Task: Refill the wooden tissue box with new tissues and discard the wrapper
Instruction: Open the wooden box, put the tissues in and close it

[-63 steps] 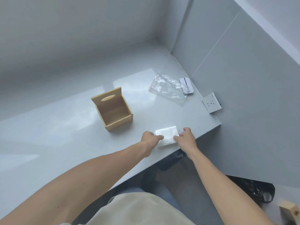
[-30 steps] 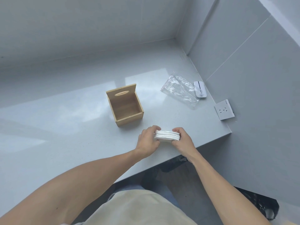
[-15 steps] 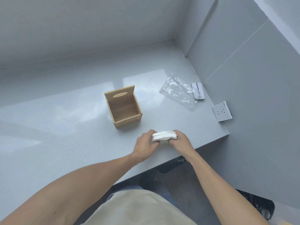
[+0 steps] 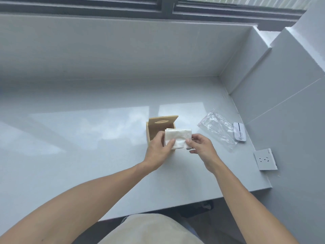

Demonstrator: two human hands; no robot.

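The wooden tissue box (image 4: 154,128) stands open on the grey counter (image 4: 88,155), its slotted lid upright at the back. A white stack of tissues (image 4: 178,138) hangs just above and in front of the box's opening, hiding most of its inside. My left hand (image 4: 159,150) grips the stack's left edge and my right hand (image 4: 200,145) grips its right edge. The clear plastic wrapper (image 4: 217,128) lies crumpled on the counter to the right of the box.
A small white device (image 4: 239,132) lies beside the wrapper against the right wall. A white socket plate (image 4: 265,159) sits on that wall near the counter's front corner. A window frame (image 4: 167,6) runs along the top.
Both hands have lifted the tissue stack off the counter near the front edge and carried it back to the box's opening. The view has tilted up.
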